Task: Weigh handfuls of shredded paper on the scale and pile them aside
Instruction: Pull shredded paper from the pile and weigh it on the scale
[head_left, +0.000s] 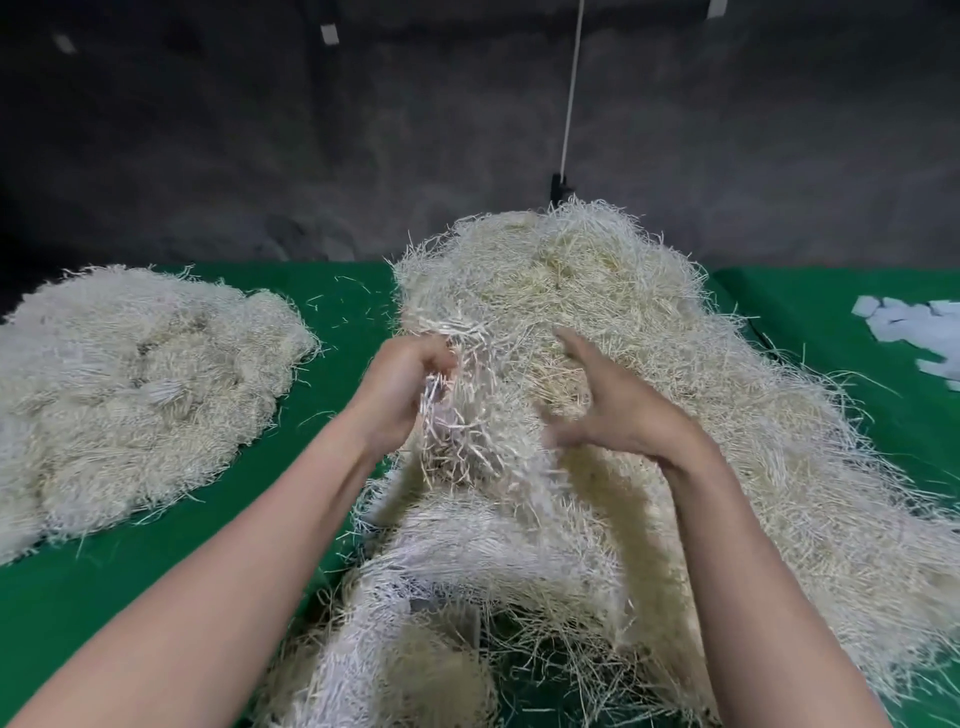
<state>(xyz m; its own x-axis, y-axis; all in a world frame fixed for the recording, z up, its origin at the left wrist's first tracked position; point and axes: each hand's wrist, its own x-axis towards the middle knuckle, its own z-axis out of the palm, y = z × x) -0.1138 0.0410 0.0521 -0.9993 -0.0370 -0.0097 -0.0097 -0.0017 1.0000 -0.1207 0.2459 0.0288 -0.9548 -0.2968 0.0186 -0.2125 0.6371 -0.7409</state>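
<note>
Shredded paper heap (519, 545): under and beyond both hands. Left hand (400, 400): clenched on a tuft (462, 431). Right hand (618, 410): fingers spread, holding nothing. Step, I judge: gathering a handful. Next: pull it free, locate the scale, unseen.

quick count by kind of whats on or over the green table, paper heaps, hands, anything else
shredded paper heaps: 2 (large heap, left heap)
hands: 2 (left hand grips a handful from the large heap, right hand spread open)
patch of flat white paper slips: 1
hanging white cord: 1
total: 6
</note>
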